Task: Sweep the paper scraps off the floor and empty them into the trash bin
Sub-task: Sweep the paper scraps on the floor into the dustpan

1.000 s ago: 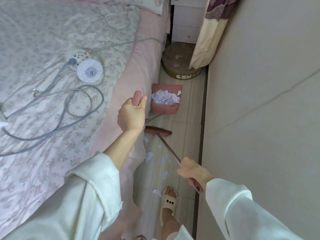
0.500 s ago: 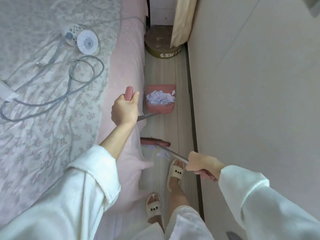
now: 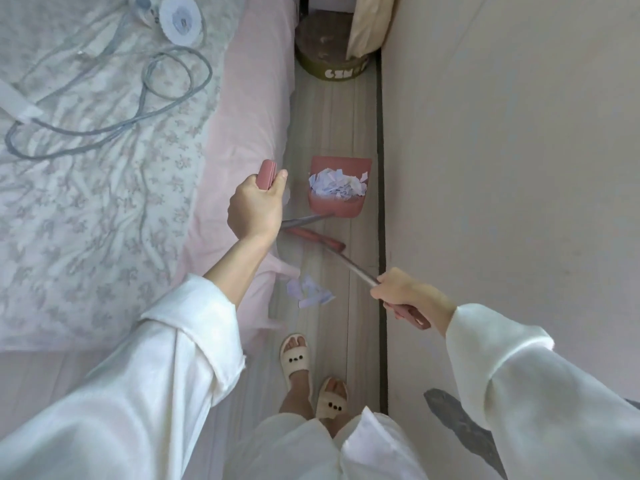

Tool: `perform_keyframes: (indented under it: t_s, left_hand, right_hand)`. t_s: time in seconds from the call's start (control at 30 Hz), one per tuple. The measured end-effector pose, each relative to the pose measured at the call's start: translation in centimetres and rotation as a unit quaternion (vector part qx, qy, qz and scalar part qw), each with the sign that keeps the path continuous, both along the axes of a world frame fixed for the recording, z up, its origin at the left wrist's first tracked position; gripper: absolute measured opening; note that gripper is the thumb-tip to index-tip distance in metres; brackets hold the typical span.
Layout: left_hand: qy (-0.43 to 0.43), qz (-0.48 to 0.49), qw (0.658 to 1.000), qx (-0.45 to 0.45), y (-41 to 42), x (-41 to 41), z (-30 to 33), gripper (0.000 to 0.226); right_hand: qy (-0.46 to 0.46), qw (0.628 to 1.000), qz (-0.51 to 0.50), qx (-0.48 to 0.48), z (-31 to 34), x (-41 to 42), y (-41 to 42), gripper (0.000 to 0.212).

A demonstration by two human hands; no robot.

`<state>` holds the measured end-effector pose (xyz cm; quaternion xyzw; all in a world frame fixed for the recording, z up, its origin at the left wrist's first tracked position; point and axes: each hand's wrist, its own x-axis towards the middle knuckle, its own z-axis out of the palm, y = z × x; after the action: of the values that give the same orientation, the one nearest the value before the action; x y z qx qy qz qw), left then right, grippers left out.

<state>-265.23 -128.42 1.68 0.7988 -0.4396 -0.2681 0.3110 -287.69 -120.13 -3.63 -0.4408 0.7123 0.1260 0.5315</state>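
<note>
Two hands share the work: the left hand has its grip closed round the pink top of a long-handled pink plastic dustpan, and the right hand has its grip closed round the pink end of a metal-shafted broom.

Most of the white paper scraps already lie heaped in the dustpan, ahead of the left grip. A small loose cluster of scraps sits on the pale wood-look floor, between the two grips and nearer the person than the broom head.

Risks from here, as I judge them: the broom head lies beyond the loose cluster, so a forward stroke would miss it. The full pan could spill if the left grip tilts it. Scraps could also slip under the hanging pink bed skirt, just beside the cluster.

Floor space is a narrow strip between the bed, left of the left grip, and a plain beige wall, right of the right grip. A round olive-sided container, possibly the bin, stands well beyond the pan.
</note>
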Motion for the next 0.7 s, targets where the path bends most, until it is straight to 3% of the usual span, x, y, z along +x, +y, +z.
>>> perform_keyframes:
  t_s: [0.23, 0.5, 0.7]
  left_hand:
    - [0.014, 0.039, 0.999, -0.005, 6.0, -0.3, -1.1, 0.044]
    - [-0.011, 0.026, 1.000, 0.002, 15.6, 0.0, -0.8, 0.043]
    - [-0.009, -0.001, 1.000, -0.016, 23.6, 2.8, -0.2, 0.041]
  right_hand:
    - [0.022, 0.998, 0.060, 0.026, -5.7, 1.3, 7.2, 0.014]
    - [0.086, 0.981, 0.173, 0.008, -4.9, 1.0, 16.1, 0.019]
    - [0.092, 0.983, 0.158, 0.010, -4.7, 3.2, 26.5, 0.006]
